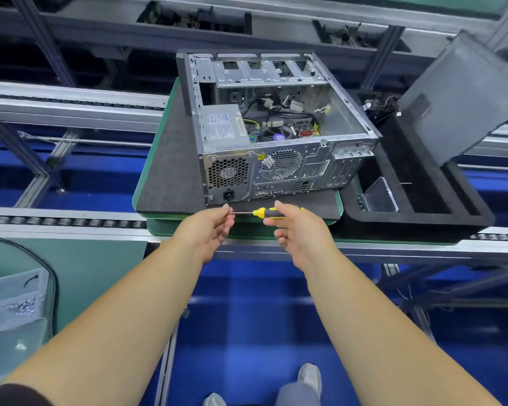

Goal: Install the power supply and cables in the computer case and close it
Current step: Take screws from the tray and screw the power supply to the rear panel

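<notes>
— Where is the case?
— The case lies on its side on a dark mat, toward the mat's back right corner, its open side up and its rear panel at the mat's near edge. The power supply sits inside, in the case's near left corner, with cables loose further in.

— And the hands?
— Both are just in front of the mat's near edge. The right hand curls its fingers round the yellow handle of a screwdriver, held level. The left hand pinches the tip of the shaft between thumb and fingertips.

— The side panel?
— A grey panel leans tilted at the right, over a black tray beside the mat. A clear box sits in the tray's near left compartment.
</notes>
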The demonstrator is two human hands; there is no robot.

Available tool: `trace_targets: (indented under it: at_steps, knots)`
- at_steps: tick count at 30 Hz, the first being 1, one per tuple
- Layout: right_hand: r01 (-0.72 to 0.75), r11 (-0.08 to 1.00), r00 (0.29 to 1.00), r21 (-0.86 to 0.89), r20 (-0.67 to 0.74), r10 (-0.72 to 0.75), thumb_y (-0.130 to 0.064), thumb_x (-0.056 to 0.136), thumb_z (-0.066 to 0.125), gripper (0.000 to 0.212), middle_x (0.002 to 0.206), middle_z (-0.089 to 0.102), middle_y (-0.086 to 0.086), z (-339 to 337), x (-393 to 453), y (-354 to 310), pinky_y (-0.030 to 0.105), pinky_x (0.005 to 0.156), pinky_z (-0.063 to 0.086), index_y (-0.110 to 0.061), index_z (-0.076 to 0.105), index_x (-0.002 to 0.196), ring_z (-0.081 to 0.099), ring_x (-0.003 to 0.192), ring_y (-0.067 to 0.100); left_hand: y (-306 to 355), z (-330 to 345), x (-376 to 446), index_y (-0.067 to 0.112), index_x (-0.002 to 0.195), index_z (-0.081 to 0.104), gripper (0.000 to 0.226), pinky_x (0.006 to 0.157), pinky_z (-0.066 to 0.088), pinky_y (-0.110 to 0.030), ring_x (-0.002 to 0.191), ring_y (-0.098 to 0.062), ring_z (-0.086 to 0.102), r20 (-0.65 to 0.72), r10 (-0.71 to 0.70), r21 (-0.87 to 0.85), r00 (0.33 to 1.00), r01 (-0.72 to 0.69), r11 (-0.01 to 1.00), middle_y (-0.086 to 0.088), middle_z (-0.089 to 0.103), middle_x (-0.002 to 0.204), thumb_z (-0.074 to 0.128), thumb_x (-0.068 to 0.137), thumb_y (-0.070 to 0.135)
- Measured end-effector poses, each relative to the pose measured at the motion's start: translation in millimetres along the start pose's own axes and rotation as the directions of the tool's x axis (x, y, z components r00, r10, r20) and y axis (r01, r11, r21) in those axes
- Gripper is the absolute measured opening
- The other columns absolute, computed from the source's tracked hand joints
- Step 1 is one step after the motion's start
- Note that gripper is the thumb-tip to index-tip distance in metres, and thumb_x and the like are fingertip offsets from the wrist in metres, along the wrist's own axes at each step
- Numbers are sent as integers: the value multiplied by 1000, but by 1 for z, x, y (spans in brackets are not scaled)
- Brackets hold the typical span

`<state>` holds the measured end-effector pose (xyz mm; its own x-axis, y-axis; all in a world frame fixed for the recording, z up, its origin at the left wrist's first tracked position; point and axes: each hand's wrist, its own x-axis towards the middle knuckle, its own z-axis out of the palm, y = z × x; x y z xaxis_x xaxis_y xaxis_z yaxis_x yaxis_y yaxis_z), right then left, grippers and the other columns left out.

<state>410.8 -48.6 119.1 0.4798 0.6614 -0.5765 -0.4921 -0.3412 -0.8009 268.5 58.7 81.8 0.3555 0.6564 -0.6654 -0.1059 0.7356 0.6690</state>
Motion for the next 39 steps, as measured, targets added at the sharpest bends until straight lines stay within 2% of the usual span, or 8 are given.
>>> trace_targets:
  at_steps: [3,8,18,23,27,32,39]
  knots:
    - [56,998,998,18,-31,-56,-31,90,69,23,71,72,9,-11,3,-12,18,42,39,-13,67,76,49,43,10,-4,15,-5,9,92,68,9,50,50,-14,58,-3,64,7,12,25,1000,-12,1000,4,71,66,66,91,18]
    - [129,991,991,-19,-45,-130,-34,91,67,30,67,69,8,-47,12,-33,21,45,39,-7,71,80,50,45,10,-16,45,-9,7,92,68,6,51,51,-15,57,-4,66,24,62,34,998,-63,997,1,72,69,68,89,13]
    - [241,970,963,-19,-115,-242,-31,92,66,25,64,68,6,-193,42,-87,20,42,40,-8,69,81,51,46,10,-61,154,5,6,95,68,7,53,52,-16,59,-6,66,-5,83,70,997,-83,994,0,71,70,67,89,10]
    - [247,969,961,-16,-127,-247,-28,94,64,26,65,68,6,-254,71,-111,19,41,39,-5,68,82,51,47,10,-77,216,20,8,92,68,6,54,52,-16,60,-5,65,18,150,90,988,-152,984,1,70,69,63,91,11]
    - [271,961,955,-51,-107,-275,-28,95,63,25,69,72,5,-285,87,-122,18,41,39,-4,64,89,50,47,9,-85,248,30,7,91,70,9,56,53,-17,61,-7,65,29,193,91,981,-195,977,0,71,70,62,93,10]
    - [251,962,958,-110,-117,-263,-29,94,64,26,75,74,5,-312,108,-131,18,42,40,-2,66,96,50,46,8,-93,276,37,9,93,70,9,57,52,-17,63,-7,65,-5,184,96,983,-183,979,1,71,72,61,93,12]
    - [269,938,954,-218,-76,-291,-32,93,62,18,81,76,-1,-324,125,-141,25,54,44,-15,61,91,53,52,8,-95,291,41,6,96,70,12,57,53,-17,64,-7,66,-42,188,85,981,-183,979,0,72,73,58,94,10]
